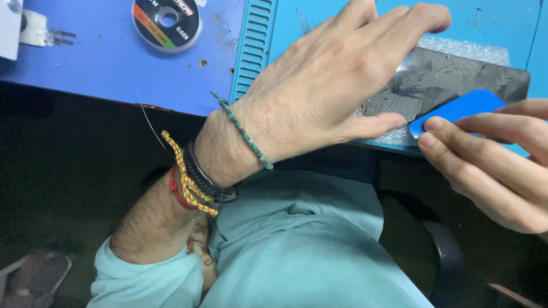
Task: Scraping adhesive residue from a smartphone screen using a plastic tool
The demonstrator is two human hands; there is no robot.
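Contact is made by the spread, empty left hand (337, 85) on the dark panel (451, 80) at the bench's front edge; a blue card (456, 108) is pinched by the right hand (496, 165).

glossy plastic card (456, 108), cracked glass panel (445, 80)

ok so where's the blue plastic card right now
In the head view the blue plastic card is at the right, pinched in the right hand, its edge on the dark panel beside the left hand's thumb.
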